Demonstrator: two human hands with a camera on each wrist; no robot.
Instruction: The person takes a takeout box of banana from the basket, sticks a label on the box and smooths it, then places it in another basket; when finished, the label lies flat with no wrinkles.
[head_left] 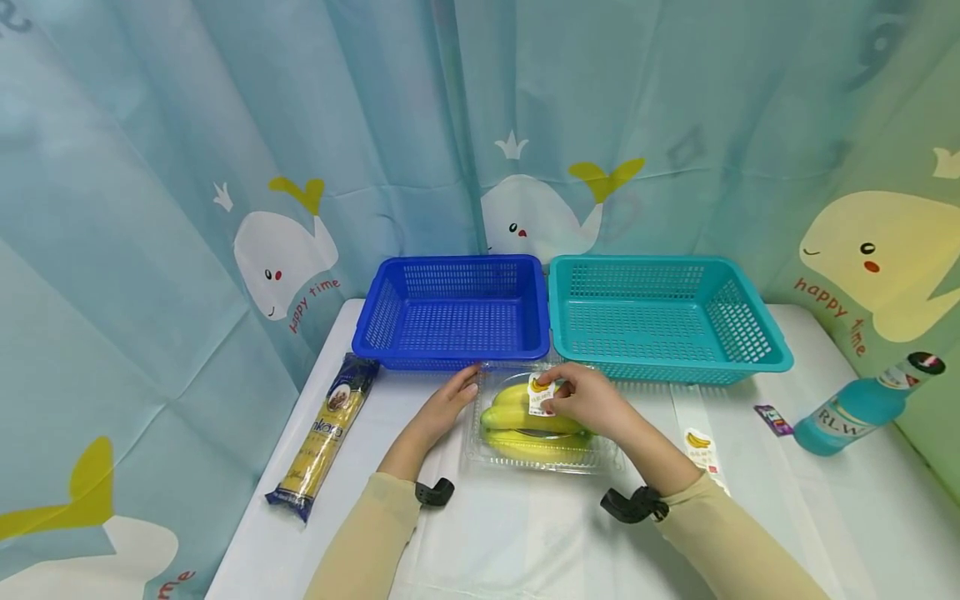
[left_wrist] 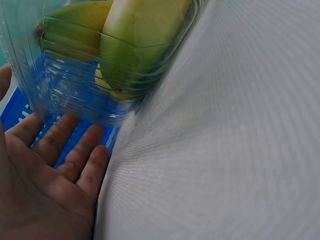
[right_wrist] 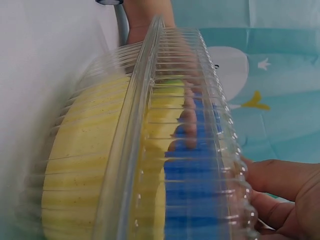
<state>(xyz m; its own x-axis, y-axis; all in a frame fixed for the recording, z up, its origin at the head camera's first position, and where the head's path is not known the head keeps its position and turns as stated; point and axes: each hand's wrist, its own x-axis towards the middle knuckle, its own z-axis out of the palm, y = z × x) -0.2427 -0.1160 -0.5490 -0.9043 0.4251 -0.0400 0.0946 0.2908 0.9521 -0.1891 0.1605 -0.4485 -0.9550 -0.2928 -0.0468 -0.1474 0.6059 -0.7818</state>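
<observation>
A clear plastic clamshell box with yellow-green bananas inside lies on the table; its lid is down. My right hand is over the lid, thumb and forefinger holding a white banana sticker at its right side. Whether the sticker is stuck to the lid, I cannot tell. At the box's left side is my left hand, its fingers stretched out and touching or nearly touching the plastic. In the left wrist view those fingers lie loosely spread beside the box. The right fingertips are partly hidden behind the lid in the right wrist view.
Behind the box stand a blue basket and a teal basket. A pasta packet lies left. On the right are a backing strip with a banana sticker, a small purple packet and a blue bottle.
</observation>
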